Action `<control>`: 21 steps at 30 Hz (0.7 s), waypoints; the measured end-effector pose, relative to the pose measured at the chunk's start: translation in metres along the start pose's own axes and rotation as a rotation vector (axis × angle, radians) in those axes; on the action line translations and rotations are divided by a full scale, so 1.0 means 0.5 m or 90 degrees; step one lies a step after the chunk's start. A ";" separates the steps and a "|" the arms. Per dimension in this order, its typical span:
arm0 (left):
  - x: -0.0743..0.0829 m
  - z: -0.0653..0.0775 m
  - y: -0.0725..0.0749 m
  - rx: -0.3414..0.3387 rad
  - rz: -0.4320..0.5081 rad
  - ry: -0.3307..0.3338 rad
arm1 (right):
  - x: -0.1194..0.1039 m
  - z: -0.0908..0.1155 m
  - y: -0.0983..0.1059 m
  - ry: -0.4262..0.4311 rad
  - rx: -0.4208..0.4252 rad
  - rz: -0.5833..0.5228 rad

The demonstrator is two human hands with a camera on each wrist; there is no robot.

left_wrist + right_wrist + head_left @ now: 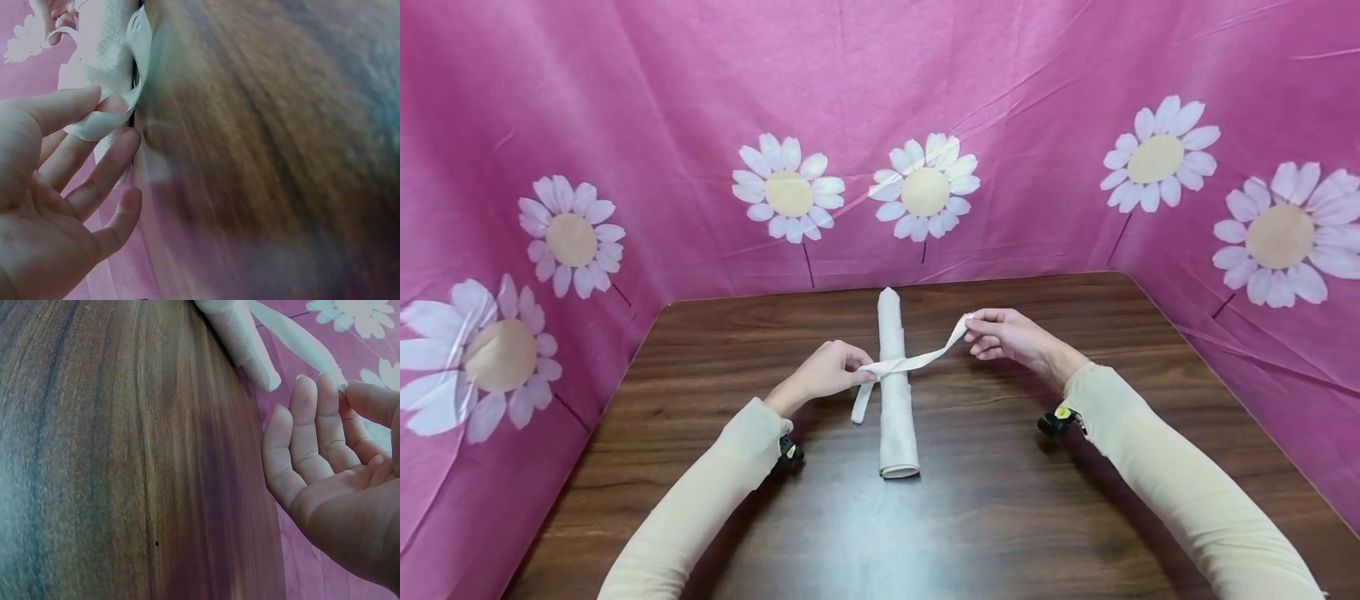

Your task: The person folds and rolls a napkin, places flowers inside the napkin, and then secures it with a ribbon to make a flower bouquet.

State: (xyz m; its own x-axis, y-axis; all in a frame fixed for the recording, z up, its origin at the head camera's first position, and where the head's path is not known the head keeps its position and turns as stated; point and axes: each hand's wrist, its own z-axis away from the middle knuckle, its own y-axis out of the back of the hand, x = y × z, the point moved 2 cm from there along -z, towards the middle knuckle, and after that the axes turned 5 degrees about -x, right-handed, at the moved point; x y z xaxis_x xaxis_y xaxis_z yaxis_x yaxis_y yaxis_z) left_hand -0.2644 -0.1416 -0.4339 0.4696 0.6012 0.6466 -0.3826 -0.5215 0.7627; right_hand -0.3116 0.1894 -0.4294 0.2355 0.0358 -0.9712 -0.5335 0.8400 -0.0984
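Observation:
A rolled white cloth (895, 425) lies lengthwise on the table, its near end showing the layers of the roll. Across its middle runs a flat white fabric strap (925, 360). My left hand (826, 369) pinches the strap close to the roll's left side, and a short tail of it hangs down toward the table. On the right, my right hand (1011, 337) holds the strap's other end between thumb and index finger, raised above the wood. The left wrist view shows the strap (94, 125) looped between thumb and fingers. In the right wrist view the strap (300, 344) stretches from the roll to my fingertips.
The dark wooden table (1000, 517) has its far edge just past the roll. A pink curtain (850, 67) with large white daisies encloses the back and both sides. Pale sleeves (1157, 450) with small black wrist cameras (1055, 423) cover both forearms.

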 end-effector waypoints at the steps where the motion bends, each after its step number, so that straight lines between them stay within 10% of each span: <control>1: 0.001 0.001 0.000 0.003 0.001 0.000 | -0.001 0.000 -0.001 0.000 -0.001 0.001; 21: -0.002 0.023 0.030 0.114 -0.005 -0.034 | -0.007 0.010 -0.004 -0.011 -0.015 0.014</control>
State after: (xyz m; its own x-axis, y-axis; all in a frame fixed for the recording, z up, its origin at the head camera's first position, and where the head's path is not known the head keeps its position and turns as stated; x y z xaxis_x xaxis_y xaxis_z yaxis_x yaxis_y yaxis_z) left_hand -0.2615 -0.1570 -0.4232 0.5146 0.5751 0.6359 -0.2341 -0.6193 0.7495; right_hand -0.3074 0.1901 -0.4249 0.2366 0.0637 -0.9695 -0.5572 0.8264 -0.0817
